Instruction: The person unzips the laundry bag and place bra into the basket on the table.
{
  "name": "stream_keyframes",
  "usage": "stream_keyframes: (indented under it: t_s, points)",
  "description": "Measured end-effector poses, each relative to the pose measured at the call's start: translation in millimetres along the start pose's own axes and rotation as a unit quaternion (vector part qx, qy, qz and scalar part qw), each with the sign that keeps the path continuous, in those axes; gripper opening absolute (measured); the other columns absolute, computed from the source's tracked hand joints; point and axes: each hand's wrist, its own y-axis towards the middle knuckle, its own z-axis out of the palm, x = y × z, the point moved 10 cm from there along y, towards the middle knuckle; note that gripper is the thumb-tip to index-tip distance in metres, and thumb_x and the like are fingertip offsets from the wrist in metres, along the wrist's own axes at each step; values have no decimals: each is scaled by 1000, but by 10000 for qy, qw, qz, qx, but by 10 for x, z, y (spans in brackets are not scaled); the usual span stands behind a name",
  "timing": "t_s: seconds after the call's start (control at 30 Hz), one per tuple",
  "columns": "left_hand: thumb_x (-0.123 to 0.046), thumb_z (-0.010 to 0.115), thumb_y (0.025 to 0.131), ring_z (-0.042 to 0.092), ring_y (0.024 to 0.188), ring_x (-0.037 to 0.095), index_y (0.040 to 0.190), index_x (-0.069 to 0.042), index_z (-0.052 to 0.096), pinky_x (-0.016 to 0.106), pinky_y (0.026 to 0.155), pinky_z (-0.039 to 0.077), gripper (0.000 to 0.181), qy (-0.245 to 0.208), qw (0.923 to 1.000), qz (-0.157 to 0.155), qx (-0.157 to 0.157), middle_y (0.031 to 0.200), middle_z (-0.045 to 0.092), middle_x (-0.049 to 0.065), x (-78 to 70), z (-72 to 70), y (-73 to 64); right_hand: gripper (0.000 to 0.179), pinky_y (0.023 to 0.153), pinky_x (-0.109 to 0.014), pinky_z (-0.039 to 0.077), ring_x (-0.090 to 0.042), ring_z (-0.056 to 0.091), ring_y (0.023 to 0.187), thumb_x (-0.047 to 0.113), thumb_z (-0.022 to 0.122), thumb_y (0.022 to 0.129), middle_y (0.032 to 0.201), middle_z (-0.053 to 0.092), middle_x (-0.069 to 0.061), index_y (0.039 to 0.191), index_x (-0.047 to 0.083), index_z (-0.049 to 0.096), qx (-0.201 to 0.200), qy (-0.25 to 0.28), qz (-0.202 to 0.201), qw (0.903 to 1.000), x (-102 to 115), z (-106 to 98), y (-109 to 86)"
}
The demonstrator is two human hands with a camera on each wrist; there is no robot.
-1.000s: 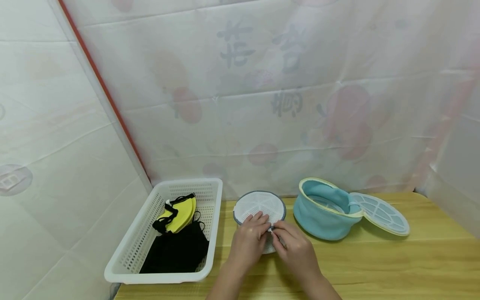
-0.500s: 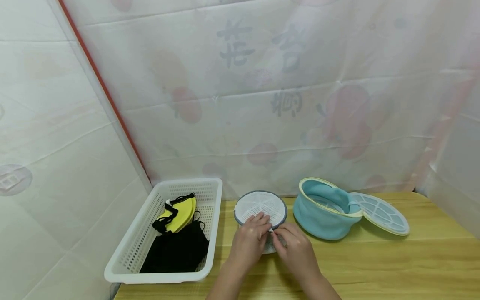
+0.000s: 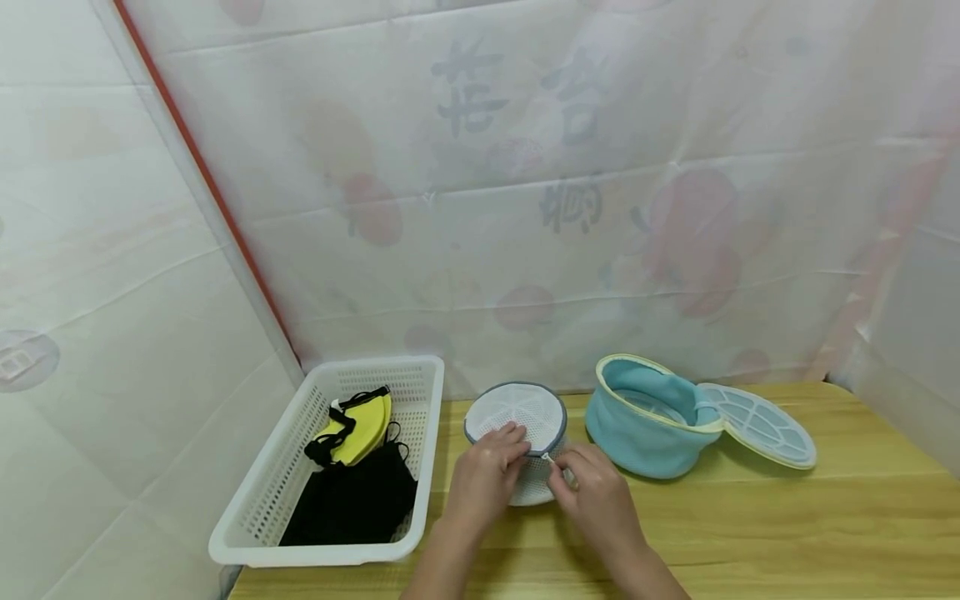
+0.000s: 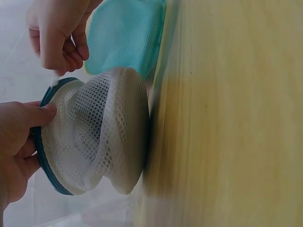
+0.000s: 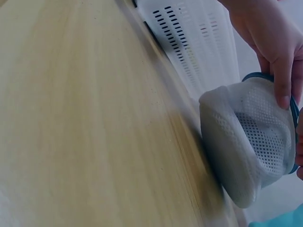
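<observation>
A round white mesh laundry bag (image 3: 534, 482) with a dark blue zipped rim stands on the table, its lid lying over the top. My left hand (image 3: 487, 475) grips the rim at the front, thumb on the mesh side and fingers over the lid, as the left wrist view shows. Thumb and fingers of my right hand (image 3: 592, 492) pinch the small white zipper pull (image 4: 54, 81) at the rim, just right of my left hand. Inside the bag, the mesh hides most of what there may be.
Left of the bag, a white plastic basket (image 3: 221, 546) holds a yellow bra (image 3: 369, 429) with black straps and a black garment (image 3: 352, 500). A blue mesh bag (image 3: 648, 442) stands at the right, its lid (image 3: 776, 429) folded outward. A printed cloth hangs behind.
My right hand and the zipper pull have shifted slightly right along the front rim. My left hand has moved a little left, and the white bag has shifted slightly left too.
</observation>
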Motion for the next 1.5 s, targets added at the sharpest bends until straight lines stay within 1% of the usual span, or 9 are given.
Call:
stream_keyframes:
  t_s: [0.13, 0.23, 0.43, 0.67, 0.83, 1.0, 1.17, 1.27, 1.5]
  points:
    - [-8, 82, 77, 68, 110, 14, 96, -13, 79, 34, 98, 54, 20, 19, 9998, -83, -184, 114, 73, 0, 64, -32, 1, 16, 60, -20, 51, -7, 56, 70, 0, 74, 68, 74, 61, 7, 69, 13, 65, -8, -7, 61, 10000, -26, -18, 18]
    - [-4, 82, 76, 69, 109, 16, 94, -11, 79, 36, 97, 54, 20, -39, 9991, -266, -316, 112, 74, 2, 148, -71, -2, 18, 60, -20, 50, -7, 55, 70, -1, 74, 67, 73, 60, 7, 67, 14, 63, -44, 9, 123, 9999, -57, -40, 29]
    - [-5, 82, 75, 69, 108, 17, 95, -12, 79, 37, 96, 55, 21, 71, 9982, -492, -347, 112, 74, 1, 235, -95, -10, 14, 64, -21, 50, -8, 55, 72, 4, 71, 71, 75, 61, 8, 68, 14, 62, 94, 84, 295, 9995, -122, -7, 6]
    - [-7, 83, 75, 68, 111, 17, 96, -12, 78, 36, 99, 53, 22, 192, 9988, -388, -241, 114, 73, 1, 137, -97, 12, 10, 63, -22, 50, -10, 57, 72, 5, 68, 73, 77, 63, 6, 70, 13, 64, 125, 211, 268, 9993, -113, 21, -25]
    - [-12, 85, 74, 68, 112, 18, 97, -12, 78, 39, 99, 54, 24, 410, 9991, -26, -72, 115, 73, 1, -30, -39, 22, 7, 67, -24, 53, -10, 60, 77, 5, 68, 73, 79, 63, 5, 71, 12, 65, 190, 222, 150, 9995, -72, 53, -34]
    - [-12, 85, 74, 68, 111, 16, 97, -13, 78, 41, 95, 56, 24, 527, 9984, 206, -24, 113, 74, 0, -173, 42, 14, 11, 66, -18, 52, -7, 59, 77, 4, 73, 72, 81, 63, 6, 73, 12, 66, 265, 309, -131, 9991, 25, 95, -37]
    - [-5, 83, 75, 69, 110, 16, 96, -12, 79, 41, 93, 57, 22, 337, 9994, 93, -23, 112, 74, -1, -202, 83, 6, 17, 67, -15, 52, -6, 59, 78, 1, 78, 69, 84, 64, 6, 72, 13, 66, 199, 278, -357, 9988, 105, 86, -41]
    - [-4, 82, 76, 68, 110, 15, 96, -12, 79, 41, 93, 57, 22, 258, 9997, -50, 24, 112, 74, -1, -172, 87, 7, 17, 67, -15, 52, -6, 58, 78, 0, 76, 68, 84, 64, 6, 72, 13, 66, 143, 247, -364, 9989, 116, 65, -30]
    - [-6, 82, 76, 68, 110, 14, 93, -14, 79, 41, 97, 55, 20, 216, 9995, -184, 116, 112, 74, -2, -127, 58, 18, 18, 62, -14, 49, -4, 56, 74, -1, 73, 67, 81, 63, 8, 70, 14, 64, 89, 243, -284, 9993, 98, 34, -10]
